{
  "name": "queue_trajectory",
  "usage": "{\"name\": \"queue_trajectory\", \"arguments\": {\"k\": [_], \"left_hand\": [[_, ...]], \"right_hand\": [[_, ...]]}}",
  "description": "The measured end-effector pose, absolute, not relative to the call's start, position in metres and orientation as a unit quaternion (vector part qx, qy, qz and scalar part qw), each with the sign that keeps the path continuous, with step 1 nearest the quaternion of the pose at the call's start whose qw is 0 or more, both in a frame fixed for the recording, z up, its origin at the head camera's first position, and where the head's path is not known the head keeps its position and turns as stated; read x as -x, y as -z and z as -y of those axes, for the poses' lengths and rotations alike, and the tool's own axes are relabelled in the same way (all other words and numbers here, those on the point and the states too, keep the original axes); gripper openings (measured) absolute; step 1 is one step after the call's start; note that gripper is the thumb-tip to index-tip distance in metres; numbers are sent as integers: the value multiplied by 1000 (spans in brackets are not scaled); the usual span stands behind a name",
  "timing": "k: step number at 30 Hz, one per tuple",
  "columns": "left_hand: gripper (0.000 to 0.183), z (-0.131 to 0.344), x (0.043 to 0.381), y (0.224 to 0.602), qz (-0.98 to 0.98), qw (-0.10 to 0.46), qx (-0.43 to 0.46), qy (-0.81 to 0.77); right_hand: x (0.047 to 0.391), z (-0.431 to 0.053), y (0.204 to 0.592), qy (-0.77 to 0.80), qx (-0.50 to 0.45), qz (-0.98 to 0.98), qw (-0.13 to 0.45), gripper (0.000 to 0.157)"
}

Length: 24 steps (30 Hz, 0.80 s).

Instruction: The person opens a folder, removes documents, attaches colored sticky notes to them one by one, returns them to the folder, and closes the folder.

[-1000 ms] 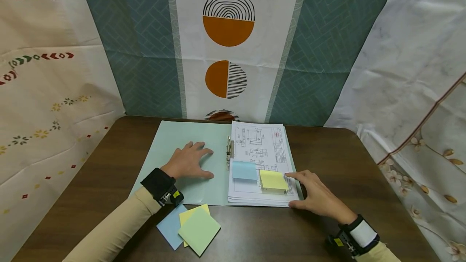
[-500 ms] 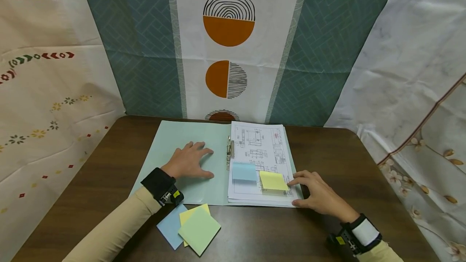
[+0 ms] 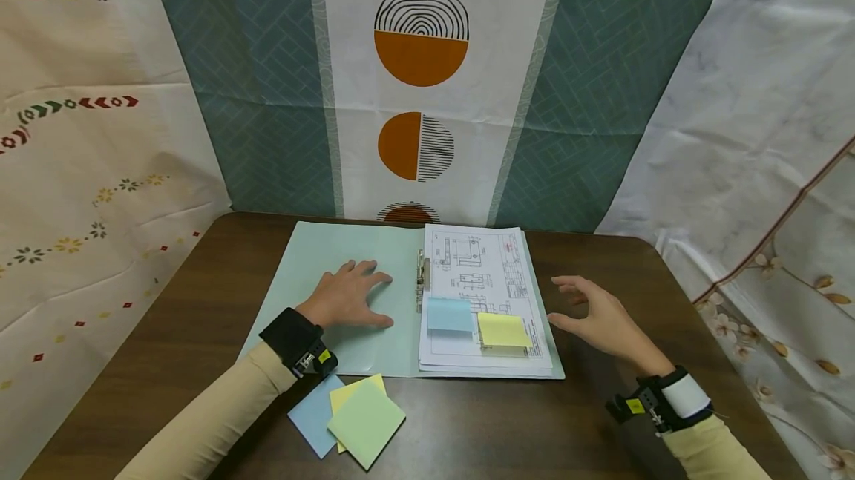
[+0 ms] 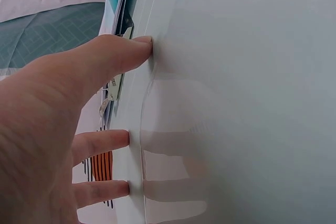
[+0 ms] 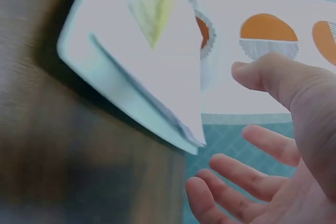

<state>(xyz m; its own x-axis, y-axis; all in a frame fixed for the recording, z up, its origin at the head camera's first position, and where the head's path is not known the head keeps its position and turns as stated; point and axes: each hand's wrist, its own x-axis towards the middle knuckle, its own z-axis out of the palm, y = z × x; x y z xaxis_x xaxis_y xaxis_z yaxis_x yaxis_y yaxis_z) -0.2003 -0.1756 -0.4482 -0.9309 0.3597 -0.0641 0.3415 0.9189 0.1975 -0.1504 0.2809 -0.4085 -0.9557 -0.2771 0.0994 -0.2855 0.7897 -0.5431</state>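
A pale green file folder (image 3: 394,242) lies spread on the table, with a metal clip (image 3: 421,280) along its spine. On its right half rests a stack of printed drawing sheets (image 3: 494,265). A blue sticky note (image 3: 449,314) and a yellow sticky note (image 3: 504,330) sit on the top sheet, side by side, their lower edges lifted. My left hand (image 3: 347,296) rests on the folder's left cover, fingers spread; the left wrist view shows thumb and fingertips on the cover (image 4: 252,87). My right hand (image 3: 597,317) is held beside the folder's right edge, fingers apart, holding nothing.
In front of the folder lie a blue note pad (image 3: 310,417), a yellow one (image 3: 364,385) and a green one (image 3: 367,422), overlapping under my left forearm's side. Patterned cloths (image 3: 574,94) hang behind and beside the brown table (image 3: 481,428).
My right hand has drawn away from the yellow note and the sheets' lower right corner, moving right and up off the folder. The left hand has stayed in place.
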Motion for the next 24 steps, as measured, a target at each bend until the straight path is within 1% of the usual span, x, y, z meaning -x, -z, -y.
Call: {"name": "queue_trajectory", "arguments": {"k": [11, 16, 18, 20, 24], "left_hand": [[87, 176, 200, 450, -979, 47, -177, -92], [88, 176, 200, 449, -979, 48, -176, -92], [88, 175, 201, 449, -979, 50, -177, -92], [88, 175, 201, 449, -979, 50, -178, -90], [88, 175, 200, 448, -979, 50, -179, -88]], "right_hand": [[170, -275, 382, -301, -146, 942, 34, 69], [184, -278, 358, -340, -138, 926, 91, 66], [190, -278, 352, -349, -134, 922, 104, 65], [197, -277, 351, -351, -130, 922, 100, 65], [209, -272, 365, -348, -121, 928, 58, 65]]}}
